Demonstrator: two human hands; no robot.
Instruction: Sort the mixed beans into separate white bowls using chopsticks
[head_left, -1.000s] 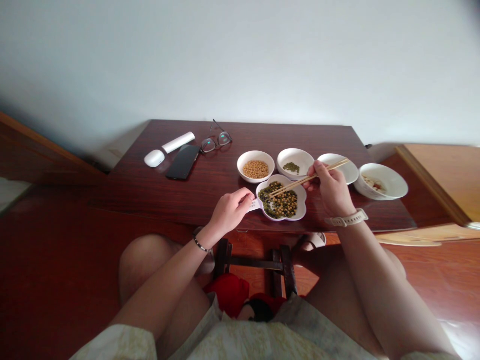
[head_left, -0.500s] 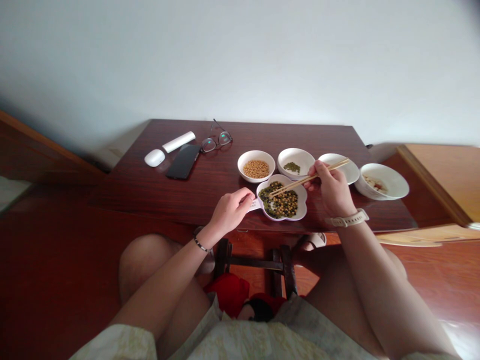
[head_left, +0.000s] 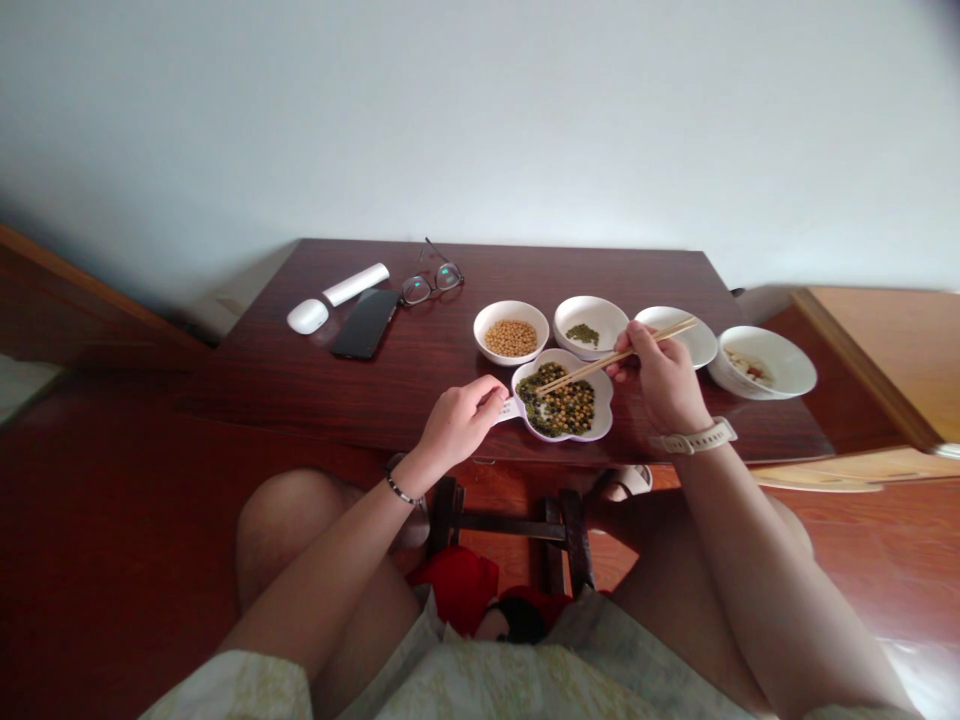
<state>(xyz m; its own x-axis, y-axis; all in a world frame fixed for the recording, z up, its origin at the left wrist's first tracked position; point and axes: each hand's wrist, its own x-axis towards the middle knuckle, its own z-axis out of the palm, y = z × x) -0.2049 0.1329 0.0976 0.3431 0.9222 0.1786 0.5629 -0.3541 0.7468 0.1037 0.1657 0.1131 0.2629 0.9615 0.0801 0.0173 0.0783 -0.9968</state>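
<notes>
Wooden chopsticks [head_left: 615, 358] sit in the right hand [head_left: 660, 385], whose fingers are curled closed around their upper ends. The tips slant down to the left and rest in the mixed beans of the dish [head_left: 602, 420]. The left hand [head_left: 461, 420] is loosely closed, with thumb and fingertips pinched on a small tab at the dish's left edge. A watch [head_left: 694, 438] is on the right wrist and a bracelet [head_left: 401, 490] on the left.

The dish is white and flower-shaped. It stands at the near edge of the counter [head_left: 487, 270], between the hands, and holds yellow and dark green beans mixed together.

Just behind it stand two white bowls. The left bowl [head_left: 511, 332] holds yellow beans only; the middle bowl [head_left: 591, 322] has a small heap of green beans. A plate [head_left: 701, 345] to their right is partly hidden by the right hand, so I cannot tell what it holds. The far-right bowl [head_left: 761, 362] holds a few pale and reddish bits.

Well apart on the far left lie a phone [head_left: 366, 322], a mouse [head_left: 308, 316], a white tube [head_left: 356, 284] and glasses [head_left: 433, 282].
</notes>
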